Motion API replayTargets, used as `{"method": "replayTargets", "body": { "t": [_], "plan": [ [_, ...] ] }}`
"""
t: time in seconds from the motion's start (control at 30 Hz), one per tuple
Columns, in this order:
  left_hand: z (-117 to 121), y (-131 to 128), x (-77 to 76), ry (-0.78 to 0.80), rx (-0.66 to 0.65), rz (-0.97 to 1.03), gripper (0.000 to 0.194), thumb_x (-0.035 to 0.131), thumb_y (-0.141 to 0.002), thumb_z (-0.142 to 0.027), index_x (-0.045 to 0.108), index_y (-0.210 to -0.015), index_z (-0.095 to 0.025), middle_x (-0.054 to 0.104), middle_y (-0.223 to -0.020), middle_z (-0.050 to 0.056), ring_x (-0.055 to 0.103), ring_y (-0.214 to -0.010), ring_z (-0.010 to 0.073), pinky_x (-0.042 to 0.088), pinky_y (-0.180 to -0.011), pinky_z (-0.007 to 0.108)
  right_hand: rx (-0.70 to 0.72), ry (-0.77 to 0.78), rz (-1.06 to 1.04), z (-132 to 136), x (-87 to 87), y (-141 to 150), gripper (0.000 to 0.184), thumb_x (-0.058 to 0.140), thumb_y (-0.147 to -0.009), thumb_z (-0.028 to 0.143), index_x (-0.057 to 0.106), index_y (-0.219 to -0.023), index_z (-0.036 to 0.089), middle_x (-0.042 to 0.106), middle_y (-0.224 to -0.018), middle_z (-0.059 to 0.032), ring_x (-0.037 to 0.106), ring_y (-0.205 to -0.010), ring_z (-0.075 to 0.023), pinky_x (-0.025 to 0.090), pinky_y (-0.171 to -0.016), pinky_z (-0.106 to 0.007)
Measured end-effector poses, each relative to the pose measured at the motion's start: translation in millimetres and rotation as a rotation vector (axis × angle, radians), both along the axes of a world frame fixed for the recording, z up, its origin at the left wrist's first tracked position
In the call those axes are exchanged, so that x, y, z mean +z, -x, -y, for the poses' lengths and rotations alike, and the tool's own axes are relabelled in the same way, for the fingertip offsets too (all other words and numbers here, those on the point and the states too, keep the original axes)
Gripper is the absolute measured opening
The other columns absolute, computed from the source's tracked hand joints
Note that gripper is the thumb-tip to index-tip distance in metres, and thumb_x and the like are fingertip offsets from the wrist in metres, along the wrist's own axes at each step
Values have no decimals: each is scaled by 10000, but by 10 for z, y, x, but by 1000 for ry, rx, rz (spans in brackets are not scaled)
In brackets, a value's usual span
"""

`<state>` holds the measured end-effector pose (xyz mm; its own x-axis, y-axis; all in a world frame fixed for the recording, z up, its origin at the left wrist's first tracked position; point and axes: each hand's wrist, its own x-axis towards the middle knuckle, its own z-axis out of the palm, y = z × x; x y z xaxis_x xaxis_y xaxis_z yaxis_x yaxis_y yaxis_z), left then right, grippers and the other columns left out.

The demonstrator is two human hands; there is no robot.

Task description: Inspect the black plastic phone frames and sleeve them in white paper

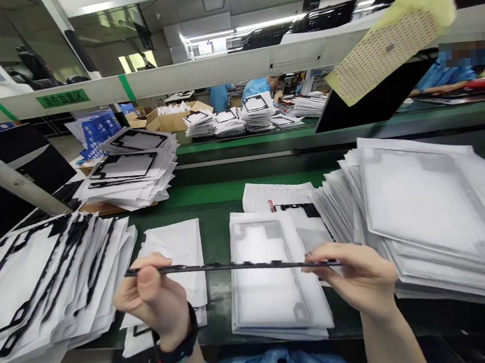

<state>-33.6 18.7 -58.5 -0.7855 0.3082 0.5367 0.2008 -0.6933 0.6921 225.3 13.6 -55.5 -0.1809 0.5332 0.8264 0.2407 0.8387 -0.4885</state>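
A thin black frame piece (232,267), seen edge-on, is stretched level between my two hands above the green bench. My left hand (155,297) pinches its left end with thumb and fingers closed; a dark band circles that wrist. My right hand (354,276) pinches the right end between fingertips. Directly below the piece lies a small stack of white sheets with translucent film frames (276,290). Another short pile of white sheets (180,248) sits just behind my left hand.
A fanned pile of white sheets carrying black frames (44,281) fills the left. A tall pile of white sheets (430,217) stands at right. More stacks (132,173) and cardboard boxes (170,120) lie beyond the green belt (226,191), where people in blue work. A yellow dotted sheet (391,41) hangs overhead.
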Motion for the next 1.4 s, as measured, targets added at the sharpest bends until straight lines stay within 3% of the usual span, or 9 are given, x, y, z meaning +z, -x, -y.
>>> {"method": "replayTargets", "body": {
  "t": [0.1,0.23,0.47,0.7,0.87,0.97,1.03,1.2,1.4],
  "plan": [
    [-123,97,-43,96,-164,154,429,612,-796,-467,521,-462,-215,400,-388,-59,356,-419,108,297,-470,266,240,50,-130,48,40,40,174,748,-888,138,747,-1052,196,763,-708,-25,728,-583,-161,593,-547,-222],
    [-130,128,-91,208,-309,282,476,543,-777,-512,398,-430,-220,234,-352,-84,208,-383,85,233,-434,260,343,35,-131,131,124,171,230,730,-911,146,742,-1141,143,771,-733,-66,740,-627,-169,593,-584,-229],
    [-107,195,-192,227,-287,303,552,392,-760,-674,407,-438,-226,250,-344,-65,256,-372,93,247,-435,269,380,-70,-155,196,184,273,234,714,-928,195,729,-1129,77,722,-639,-60,714,-586,-156,586,-584,-214],
    [-99,281,-180,184,-256,217,783,356,-644,-961,399,-433,-208,220,-310,-81,202,-335,66,195,-432,284,383,-125,-108,227,183,263,233,689,-942,209,699,-1116,54,752,-751,-98,733,-666,-143,601,-656,-192],
    [-82,285,-189,129,-234,141,714,451,-683,-887,429,-429,-220,240,-335,-74,249,-349,78,209,-447,292,341,-94,-59,209,149,275,270,669,-967,340,695,-1111,113,688,-642,-29,640,-508,-134,520,-510,-222],
    [-97,262,-183,110,-124,126,673,475,-696,-855,485,-442,-232,319,-353,-64,330,-379,101,255,-462,295,316,-58,75,149,146,292,364,445,-1058,406,679,-1022,129,608,-565,-4,529,-411,-130,403,-422,-261],
    [-123,243,-161,128,-104,149,603,503,-727,-765,503,-438,-236,351,-352,-55,356,-392,115,270,-464,296,313,0,162,104,141,294,412,310,-1076,333,656,-970,135,599,-574,-16,531,-429,-141,398,-436,-270],
    [-193,209,-107,237,-192,264,420,477,-761,-442,469,-399,-228,332,-321,-39,330,-377,112,248,-446,271,325,173,253,80,134,251,433,272,-1076,324,662,-1055,137,589,-596,1,539,-478,-142,442,-527,-263],
    [-277,264,-162,304,-252,285,439,474,-806,-483,388,-464,-221,323,-353,-58,292,-365,92,263,-430,243,394,407,321,141,180,204,481,249,-1083,393,652,-981,150,443,-584,33,442,-502,-127,378,-551,-278]
  ]
}}
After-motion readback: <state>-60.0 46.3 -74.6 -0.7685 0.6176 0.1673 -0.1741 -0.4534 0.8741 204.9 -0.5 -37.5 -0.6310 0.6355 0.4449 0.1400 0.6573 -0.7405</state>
